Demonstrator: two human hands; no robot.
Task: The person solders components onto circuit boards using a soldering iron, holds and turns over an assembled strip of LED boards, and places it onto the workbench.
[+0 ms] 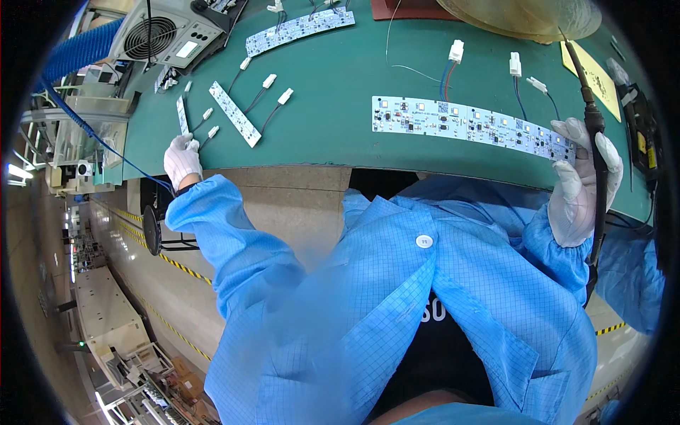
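- Long white LED board (471, 122) lies on the green surface (333, 85), its right end under the right hand (582, 180).
- Right grip clamped on a soldering iron (593, 134).
- Left hand (182, 159) pinches a small strip (182, 115).
- Board likely light, stiff, fragile; hold by its edges.

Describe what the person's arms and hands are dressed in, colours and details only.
Both hands wear white fabric gloves: the left hand and the right hand. Both arms are covered by the loose long sleeves of a light blue smock with a fine grid pattern, gathered at the cuffs where they meet the gloves. The smock closes at the chest with a white button.
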